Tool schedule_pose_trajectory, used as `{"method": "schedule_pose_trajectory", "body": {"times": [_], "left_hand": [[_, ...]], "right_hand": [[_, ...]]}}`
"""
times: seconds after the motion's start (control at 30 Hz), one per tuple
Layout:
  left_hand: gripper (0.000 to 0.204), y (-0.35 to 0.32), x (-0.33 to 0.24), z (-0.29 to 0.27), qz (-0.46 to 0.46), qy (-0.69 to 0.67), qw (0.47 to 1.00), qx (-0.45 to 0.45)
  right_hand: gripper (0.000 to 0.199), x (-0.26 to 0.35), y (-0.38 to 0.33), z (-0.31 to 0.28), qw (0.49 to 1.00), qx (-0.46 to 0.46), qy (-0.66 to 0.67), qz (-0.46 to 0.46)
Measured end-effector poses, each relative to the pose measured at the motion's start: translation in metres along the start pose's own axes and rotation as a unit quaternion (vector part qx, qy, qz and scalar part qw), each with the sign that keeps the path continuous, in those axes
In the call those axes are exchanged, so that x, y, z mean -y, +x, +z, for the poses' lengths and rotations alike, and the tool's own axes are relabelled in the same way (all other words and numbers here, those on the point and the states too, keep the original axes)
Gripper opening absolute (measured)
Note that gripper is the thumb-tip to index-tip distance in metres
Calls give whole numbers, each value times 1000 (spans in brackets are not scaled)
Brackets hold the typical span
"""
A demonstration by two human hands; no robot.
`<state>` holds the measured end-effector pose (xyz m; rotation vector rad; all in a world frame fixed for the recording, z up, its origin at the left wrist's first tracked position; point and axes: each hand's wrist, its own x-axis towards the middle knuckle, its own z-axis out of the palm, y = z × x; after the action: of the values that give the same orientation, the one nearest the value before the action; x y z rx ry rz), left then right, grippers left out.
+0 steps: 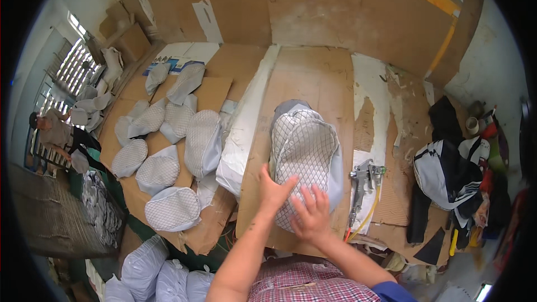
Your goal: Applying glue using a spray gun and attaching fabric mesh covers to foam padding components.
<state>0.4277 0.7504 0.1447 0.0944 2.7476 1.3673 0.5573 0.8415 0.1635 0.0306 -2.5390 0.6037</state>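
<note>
In front of me on the cardboard-covered table lies a small stack of light-grey padded covers (306, 154) with diamond-quilted tops and plain grey sides. My left hand (275, 191) is at the near left edge of the stack, its thumb and fingers spread. Over the quilted top at the near right is my right hand (311, 213), fingers apart. Neither hand grips anything; whether the palms press on the fabric cannot be made out. A metal spray gun (363, 182) with a yellow hose rests just right of the stack.
Several more quilted covers (158, 171) are scattered over cardboard to the left. At the right sits a pile with a black-and-white bag (446, 173). White plastic sacks (144, 265) stand below left. Cardboard panels (313, 14) wall the back. Another person (59, 131) is far left.
</note>
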Motion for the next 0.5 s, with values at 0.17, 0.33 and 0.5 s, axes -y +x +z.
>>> {"method": "schedule_pose_trajectory", "body": {"times": [0.17,0.33,0.5], "left_hand": [[60,61,-103,-19,327,-1,945,8],[16,90,-117,-17,479,150,854,136],[17,118,-125,-25,273,48,956,99]], "right_hand": [[64,-2,-35,13,989,147,23,7],[66,-17,-50,24,982,117,-119,-86],[63,3,-7,-21,996,86,8,9]]}}
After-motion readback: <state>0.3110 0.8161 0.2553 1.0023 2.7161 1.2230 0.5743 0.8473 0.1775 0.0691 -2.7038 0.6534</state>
